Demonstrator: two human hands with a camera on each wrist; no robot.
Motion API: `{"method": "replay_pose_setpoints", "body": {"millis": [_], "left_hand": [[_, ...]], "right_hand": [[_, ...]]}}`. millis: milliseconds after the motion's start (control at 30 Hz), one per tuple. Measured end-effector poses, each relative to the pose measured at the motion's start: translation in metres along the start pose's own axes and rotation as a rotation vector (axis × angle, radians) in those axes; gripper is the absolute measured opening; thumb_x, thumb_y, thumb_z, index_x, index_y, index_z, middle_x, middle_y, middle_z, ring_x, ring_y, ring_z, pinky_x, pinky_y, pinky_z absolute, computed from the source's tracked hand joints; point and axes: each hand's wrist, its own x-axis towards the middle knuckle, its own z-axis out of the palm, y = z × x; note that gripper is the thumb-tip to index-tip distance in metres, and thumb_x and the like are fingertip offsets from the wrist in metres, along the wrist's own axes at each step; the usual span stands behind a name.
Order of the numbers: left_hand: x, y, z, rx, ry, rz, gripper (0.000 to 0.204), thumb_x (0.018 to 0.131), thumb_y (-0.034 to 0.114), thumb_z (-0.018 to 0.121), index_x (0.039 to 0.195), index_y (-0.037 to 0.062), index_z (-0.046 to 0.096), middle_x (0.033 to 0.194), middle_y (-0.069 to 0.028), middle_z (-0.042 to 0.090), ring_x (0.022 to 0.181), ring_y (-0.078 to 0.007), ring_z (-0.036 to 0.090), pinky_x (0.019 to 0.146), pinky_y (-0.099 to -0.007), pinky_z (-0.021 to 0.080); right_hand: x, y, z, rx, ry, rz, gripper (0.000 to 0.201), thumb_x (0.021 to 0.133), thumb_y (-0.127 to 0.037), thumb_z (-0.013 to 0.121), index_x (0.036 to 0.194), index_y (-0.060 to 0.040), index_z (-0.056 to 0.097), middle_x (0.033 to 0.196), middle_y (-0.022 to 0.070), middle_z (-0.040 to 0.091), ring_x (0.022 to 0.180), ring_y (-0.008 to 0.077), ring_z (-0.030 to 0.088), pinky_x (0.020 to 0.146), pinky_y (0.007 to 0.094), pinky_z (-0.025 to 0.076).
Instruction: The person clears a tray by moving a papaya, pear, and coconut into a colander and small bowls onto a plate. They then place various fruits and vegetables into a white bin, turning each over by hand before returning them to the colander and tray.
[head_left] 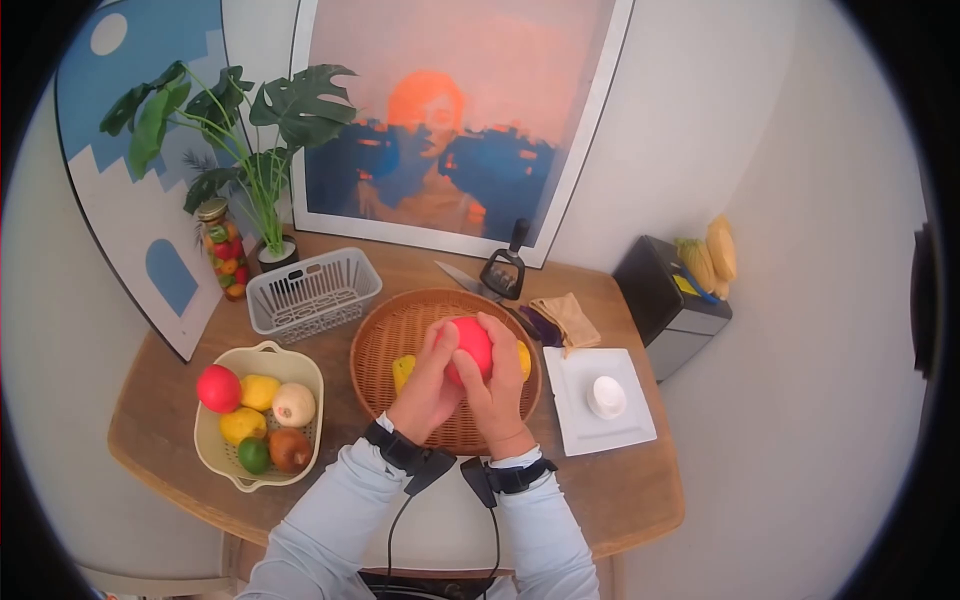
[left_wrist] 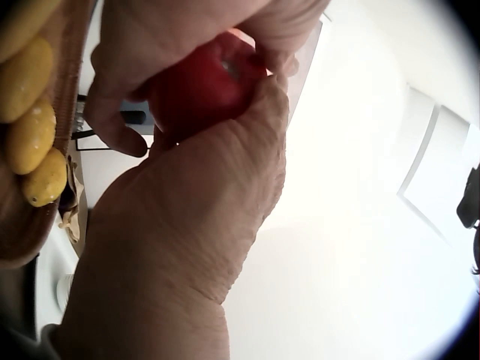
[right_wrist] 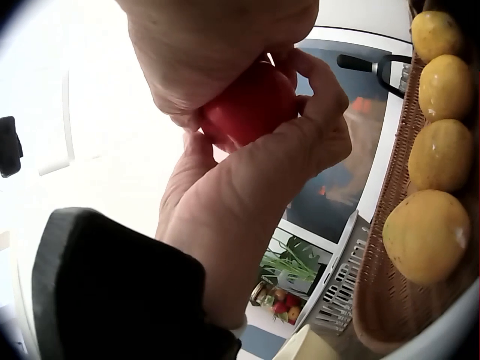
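Note:
Both hands hold a round red fruit (head_left: 472, 346) between them, above a shallow wicker basket (head_left: 375, 325). My left hand (head_left: 425, 388) cups it from the left with curled fingers. From the other side my right hand (head_left: 495, 395) wraps its fingers and thumb around it. In the left wrist view, a small stem mark shows on the fruit (left_wrist: 206, 86), and the palms hide part of its skin. Several yellow fruits (right_wrist: 441, 154) lie in the basket, seen best in the right wrist view.
A cream colander (head_left: 310, 445) of mixed fruit stands left, a grey plastic basket (head_left: 318, 312) behind it. A black-handled tool (head_left: 505, 272) and beige cloth (head_left: 566, 322) lie behind right. A white square plate (head_left: 605, 436) bears a small white bowl (head_left: 607, 397).

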Motion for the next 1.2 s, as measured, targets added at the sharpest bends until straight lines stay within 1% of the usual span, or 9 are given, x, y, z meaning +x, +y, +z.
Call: {"method": "replay_pose_setpoints", "body": {"millis": [167, 367, 467, 567, 767, 933, 1033, 1133, 1200], "left_hand": [[-0.004, 0.005, 0.009, 0.009, -0.066, -0.016, 0.042, 0.107, 0.04, 0.042, 0.136, 0.0106, 0.047, 0.134, -0.0083, 0.052, 0.123, -0.0219, 0.053, 0.105, -0.0385, 0.046], [0.001, 0.001, 0.002, -0.027, -0.019, -0.004, 0.038, 0.106, 0.037, 0.046, 0.132, 0.0102, 0.052, 0.13, -0.0071, 0.055, 0.122, -0.0211, 0.054, 0.103, -0.0381, 0.047], [0.002, -0.003, -0.005, -0.051, -0.01, -0.045, 0.037, 0.104, 0.037, 0.05, 0.13, 0.011, 0.053, 0.126, -0.0064, 0.058, 0.119, -0.0198, 0.056, 0.102, -0.0382, 0.047], [0.001, -0.003, 0.001, -0.123, 0.023, -0.083, 0.038, 0.103, 0.038, 0.052, 0.129, 0.0116, 0.054, 0.124, -0.006, 0.059, 0.117, -0.0191, 0.057, 0.102, -0.0386, 0.047], [0.002, 0.006, -0.002, -0.184, 0.031, -0.085, 0.043, 0.104, 0.043, 0.048, 0.135, 0.0122, 0.052, 0.131, -0.0079, 0.057, 0.123, -0.0222, 0.054, 0.104, -0.0409, 0.046], [-0.004, 0.006, 0.016, -0.065, -0.021, -0.047, 0.047, 0.104, 0.042, 0.048, 0.141, 0.0127, 0.048, 0.135, -0.0085, 0.054, 0.126, -0.0244, 0.053, 0.106, -0.0414, 0.045], [-0.004, 0.004, 0.014, 0.02, 0.011, -0.077, 0.046, 0.103, 0.04, 0.051, 0.14, 0.0138, 0.048, 0.137, -0.0081, 0.053, 0.124, -0.0229, 0.054, 0.105, -0.0406, 0.045], [0.003, 0.003, -0.003, -0.095, -0.032, -0.09, 0.039, 0.102, 0.033, 0.054, 0.135, 0.0147, 0.046, 0.128, -0.0068, 0.054, 0.115, -0.0195, 0.057, 0.095, -0.0401, 0.051], [0.002, 0.004, -0.003, -0.05, 0.01, -0.064, 0.032, 0.102, 0.032, 0.054, 0.128, 0.0141, 0.049, 0.124, -0.006, 0.055, 0.112, -0.0188, 0.058, 0.093, -0.0386, 0.051]], "right_hand": [[0.0, 0.003, -0.008, 0.261, 0.018, 0.333, 0.04, 0.095, -0.019, 0.061, 0.129, 0.0022, 0.055, 0.125, 0.0186, 0.059, 0.116, 0.0327, 0.057, 0.101, 0.0381, 0.044], [0.002, -0.003, 0.001, 0.02, -0.025, -0.013, 0.033, 0.097, -0.017, 0.058, 0.125, 0.0006, 0.059, 0.119, 0.0159, 0.062, 0.109, 0.0271, 0.06, 0.095, 0.035, 0.047], [-0.002, 0.014, 0.001, 0.349, -0.055, 0.343, 0.035, 0.095, -0.019, 0.062, 0.125, -0.0008, 0.059, 0.119, 0.0154, 0.062, 0.11, 0.0279, 0.059, 0.096, 0.0363, 0.046], [0.0, 0.017, -0.009, 0.381, -0.137, 0.404, 0.043, 0.091, -0.021, 0.066, 0.128, -0.002, 0.057, 0.121, 0.0165, 0.06, 0.115, 0.0304, 0.057, 0.099, 0.0385, 0.044], [0.005, -0.011, 0.002, -0.045, -0.084, -0.143, 0.054, 0.085, -0.021, 0.073, 0.132, -0.0017, 0.055, 0.126, 0.0184, 0.058, 0.119, 0.0312, 0.055, 0.1, 0.0401, 0.045], [0.001, 0.001, -0.005, 0.231, 0.044, 0.337, 0.051, 0.089, -0.021, 0.07, 0.133, 0.0005, 0.055, 0.127, 0.0188, 0.06, 0.115, 0.0308, 0.059, 0.099, 0.0374, 0.047], [0.0, 0.007, -0.007, 0.3, 0.04, 0.409, 0.047, 0.091, -0.021, 0.067, 0.131, 0.0013, 0.056, 0.127, 0.0179, 0.062, 0.114, 0.0298, 0.061, 0.099, 0.0372, 0.047], [0.0, 0.003, -0.001, 0.019, 0.008, -0.015, 0.039, 0.096, -0.021, 0.062, 0.127, 0.0022, 0.059, 0.123, 0.0157, 0.065, 0.111, 0.025, 0.062, 0.096, 0.0349, 0.048], [-0.001, 0.0, 0.001, 0.058, -0.015, 0.05, 0.038, 0.097, -0.022, 0.061, 0.125, 0.0027, 0.06, 0.121, 0.0164, 0.066, 0.109, 0.0254, 0.063, 0.096, 0.0344, 0.048]]}}
